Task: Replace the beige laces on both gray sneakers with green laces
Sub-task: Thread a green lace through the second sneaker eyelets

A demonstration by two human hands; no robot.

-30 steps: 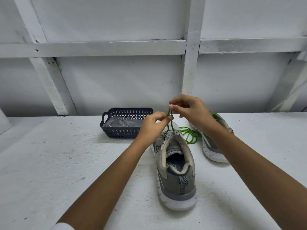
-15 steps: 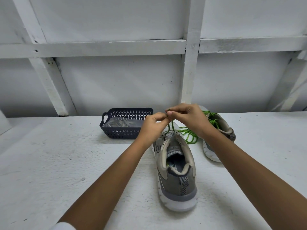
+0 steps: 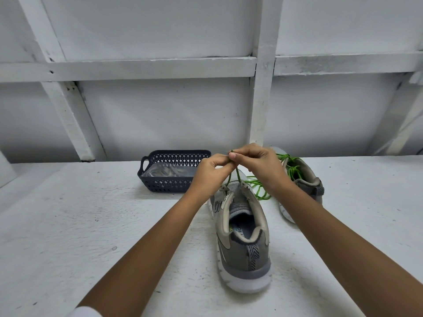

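Green lace [image 3: 238,176], two strands, rises from the front eyelets of the near sneaker [image 3: 243,239] to where the hands meet, straight above its toe end.

Left hand [image 3: 211,171]: fingers curled, pinching the strands.
Right hand [image 3: 258,167]: thumb and forefinger pinched on the lace tip, touching the left fingertips.

Loose green slack lies heaped just under the right hand, between the two shoes; which shoe it belongs to cannot be told. The far sneaker [image 3: 307,187], behind the right wrist, carries green lacing across its tongue. A dark basket [image 3: 178,153] beyond the left hand holds pale cord, likely the beige laces [image 3: 164,172].

Judgement: the ends are being evened before threading onward; the near shoe is barely started.

Risks:
- Ends come out unequal if one strand slips through so small a pinch.
- A hard upward pull drags the lace out of the eyelets, or tips the shoe, since nothing pins it to the table [image 3: 91,225].
- The slack under the right hand snags the far sneaker's lacing and tugs it askew.
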